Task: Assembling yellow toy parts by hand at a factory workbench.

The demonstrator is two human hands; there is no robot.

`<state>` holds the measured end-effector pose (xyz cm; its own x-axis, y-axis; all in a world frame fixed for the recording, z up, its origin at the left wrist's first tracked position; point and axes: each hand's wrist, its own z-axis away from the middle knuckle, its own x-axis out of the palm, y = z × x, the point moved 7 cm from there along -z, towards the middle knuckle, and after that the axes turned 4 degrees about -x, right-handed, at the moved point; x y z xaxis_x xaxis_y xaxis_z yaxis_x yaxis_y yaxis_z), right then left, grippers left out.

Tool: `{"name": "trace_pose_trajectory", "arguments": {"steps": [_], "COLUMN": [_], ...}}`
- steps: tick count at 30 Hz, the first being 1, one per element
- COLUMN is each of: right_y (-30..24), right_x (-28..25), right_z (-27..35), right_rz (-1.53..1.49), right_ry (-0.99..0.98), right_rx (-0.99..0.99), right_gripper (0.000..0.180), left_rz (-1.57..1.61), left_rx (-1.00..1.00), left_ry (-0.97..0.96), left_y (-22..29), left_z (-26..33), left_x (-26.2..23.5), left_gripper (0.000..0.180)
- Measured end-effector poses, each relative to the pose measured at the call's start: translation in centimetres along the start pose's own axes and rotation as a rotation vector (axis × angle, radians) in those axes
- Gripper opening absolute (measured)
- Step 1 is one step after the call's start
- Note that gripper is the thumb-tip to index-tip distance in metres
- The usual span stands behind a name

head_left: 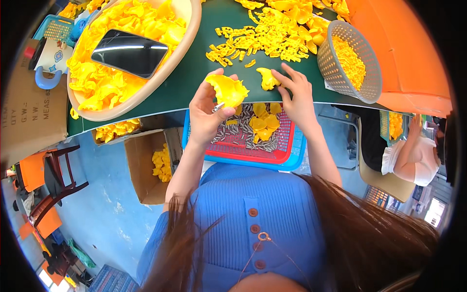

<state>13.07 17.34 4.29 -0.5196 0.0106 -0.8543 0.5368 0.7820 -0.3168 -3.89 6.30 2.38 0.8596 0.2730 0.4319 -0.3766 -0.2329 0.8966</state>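
Observation:
My left hand (206,104) is closed around a curved yellow plastic shell (227,91) with a jagged edge. A small silver metal pin (218,107) sticks out between its thumb and fingers. To the right, my right hand (297,95) has its thumb and index finger at the edge of a smaller yellow plastic piece (267,79), over the front of the table. Its other fingers are stretched out. Below both hands, a red basket (287,153) holds many silver pins (265,145) and several flat yellow pieces (265,125).
The red basket sits in a blue tray (297,151). On the green table (209,39) lie loose yellow pieces (272,36), a grey basket (372,73) and a beige tub (187,39) with a phone (129,53) on yellow parts. A cardboard box (141,170) stands below; a person (413,158) sits right.

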Motion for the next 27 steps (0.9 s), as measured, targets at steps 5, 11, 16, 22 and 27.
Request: {"name": "trace_pose_trajectory", "arguments": {"steps": [5, 11, 16, 22, 27], "right_y": [-1.1, -0.2, -5.1, -7.4, -7.6], "right_x": [0.1, 1.1, -1.7, -1.0, -0.7], "right_z": [-0.5, -0.8, -2.4, -2.3, -2.1], "right_rz": [-0.031, -0.327, -0.864, -0.976, -0.987], "right_ry": [0.087, 0.028, 0.009, -0.08, -0.085], "right_rx": [0.002, 0.193, 0.05, 0.032, 0.06], "right_gripper": [0.043, 0.044, 0.048, 0.048, 0.047], "left_rz": [0.107, 0.097, 0.045, -0.014, -0.029], "left_rx": [-0.019, -0.043, -0.05, -0.017, -0.094], "left_ry": [-0.014, -0.028, -0.024, -0.008, 0.009], "left_y": [0.2, 0.4, 0.5, 0.3, 0.2], "left_z": [0.1, 0.4, 0.6, 0.6, 0.6], "left_x": [0.6, 0.1, 0.8, 0.9, 1.0], "left_gripper": [0.075, 0.077, 0.074, 0.073, 0.08]}}
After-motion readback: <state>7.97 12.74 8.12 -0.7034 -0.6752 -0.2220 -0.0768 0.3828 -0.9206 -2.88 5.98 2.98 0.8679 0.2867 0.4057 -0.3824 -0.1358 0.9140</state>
